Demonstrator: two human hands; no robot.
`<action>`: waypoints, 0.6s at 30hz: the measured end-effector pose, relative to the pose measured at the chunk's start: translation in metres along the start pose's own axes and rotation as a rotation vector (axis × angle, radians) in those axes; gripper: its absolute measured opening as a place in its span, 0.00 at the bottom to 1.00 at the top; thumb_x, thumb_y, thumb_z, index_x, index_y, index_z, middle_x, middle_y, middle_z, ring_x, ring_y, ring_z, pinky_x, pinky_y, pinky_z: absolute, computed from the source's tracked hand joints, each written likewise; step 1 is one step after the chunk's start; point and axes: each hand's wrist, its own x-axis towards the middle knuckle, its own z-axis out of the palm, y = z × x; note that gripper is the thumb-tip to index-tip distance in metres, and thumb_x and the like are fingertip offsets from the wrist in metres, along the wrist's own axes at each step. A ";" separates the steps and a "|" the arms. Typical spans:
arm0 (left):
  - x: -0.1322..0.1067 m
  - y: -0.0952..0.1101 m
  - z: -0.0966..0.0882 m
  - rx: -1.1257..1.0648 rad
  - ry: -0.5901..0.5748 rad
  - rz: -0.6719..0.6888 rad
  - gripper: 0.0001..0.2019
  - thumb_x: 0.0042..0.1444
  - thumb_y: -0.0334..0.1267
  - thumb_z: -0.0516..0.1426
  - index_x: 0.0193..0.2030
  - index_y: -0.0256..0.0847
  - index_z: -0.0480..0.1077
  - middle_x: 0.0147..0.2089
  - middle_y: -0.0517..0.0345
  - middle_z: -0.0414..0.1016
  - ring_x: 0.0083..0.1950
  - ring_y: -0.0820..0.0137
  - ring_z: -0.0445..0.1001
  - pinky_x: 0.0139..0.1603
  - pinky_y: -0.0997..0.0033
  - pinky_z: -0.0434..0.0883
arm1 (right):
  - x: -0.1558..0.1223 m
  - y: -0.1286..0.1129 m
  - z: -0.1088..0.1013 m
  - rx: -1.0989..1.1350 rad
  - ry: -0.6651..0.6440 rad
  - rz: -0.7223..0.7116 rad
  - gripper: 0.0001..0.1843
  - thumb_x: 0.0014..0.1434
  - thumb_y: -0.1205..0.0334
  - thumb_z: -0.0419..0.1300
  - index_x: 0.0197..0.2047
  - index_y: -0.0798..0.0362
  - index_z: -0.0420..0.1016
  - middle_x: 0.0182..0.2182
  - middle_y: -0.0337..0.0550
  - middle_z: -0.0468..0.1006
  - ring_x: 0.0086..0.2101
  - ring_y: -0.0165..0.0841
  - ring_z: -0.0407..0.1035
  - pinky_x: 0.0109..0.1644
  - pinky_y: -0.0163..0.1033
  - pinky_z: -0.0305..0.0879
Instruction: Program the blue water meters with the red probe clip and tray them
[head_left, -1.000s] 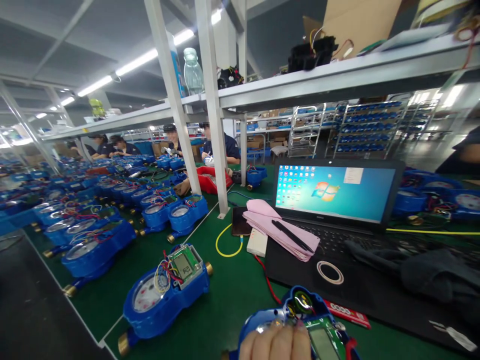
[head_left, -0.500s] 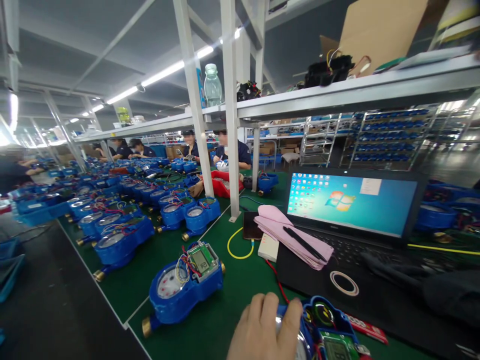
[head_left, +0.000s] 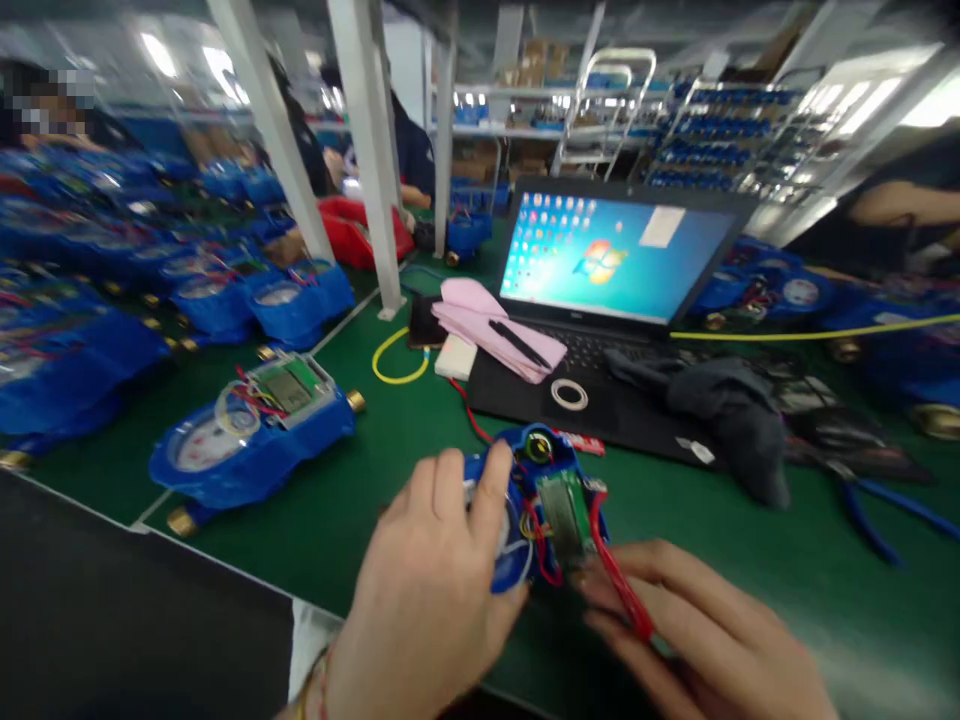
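Note:
A blue water meter [head_left: 525, 520] with its electronics cover off lies in front of me on the green table. My left hand [head_left: 427, 560] is closed over its round dial end. Inside the housing a green circuit board with a grey display [head_left: 566, 515] and thin coloured wires show. My right hand [head_left: 690, 620] is at the board's near corner, fingers drawn together; blur hides what they pinch. A red cable-like strip [head_left: 622, 590] runs from the meter's corner across these fingers. To the left rests another open water meter [head_left: 255, 430] with brass ends.
Behind the meter stands an open laptop [head_left: 592, 260], bearing a pink cloth [head_left: 495, 335], a black pen and a tape ring [head_left: 569, 394]. Blue-handled pliers [head_left: 870, 520] and dark cloth [head_left: 735, 420] lie right. More meters fill the left; white posts [head_left: 367, 150] rise behind. Co-workers sit beyond.
The view has tilted down and turned right. My right hand has come into view at the meter's board, along with the red strip. My left hand stays on the meter.

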 end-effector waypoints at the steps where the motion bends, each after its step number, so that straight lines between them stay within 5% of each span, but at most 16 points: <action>1: 0.001 0.000 -0.001 0.006 0.009 0.000 0.40 0.45 0.42 0.61 0.64 0.38 0.52 0.47 0.45 0.64 0.44 0.56 0.67 0.39 0.56 0.73 | 0.002 0.000 -0.002 0.038 0.006 0.013 0.07 0.62 0.71 0.55 0.37 0.59 0.75 0.31 0.47 0.77 0.31 0.28 0.72 0.31 0.28 0.71; 18: 0.004 -0.006 0.008 0.110 0.115 0.057 0.31 0.51 0.44 0.55 0.62 0.39 0.59 0.45 0.46 0.68 0.41 0.59 0.71 0.31 0.64 0.71 | 0.015 -0.004 -0.012 0.081 -0.118 0.144 0.06 0.62 0.70 0.55 0.37 0.59 0.74 0.31 0.43 0.77 0.31 0.25 0.71 0.31 0.27 0.70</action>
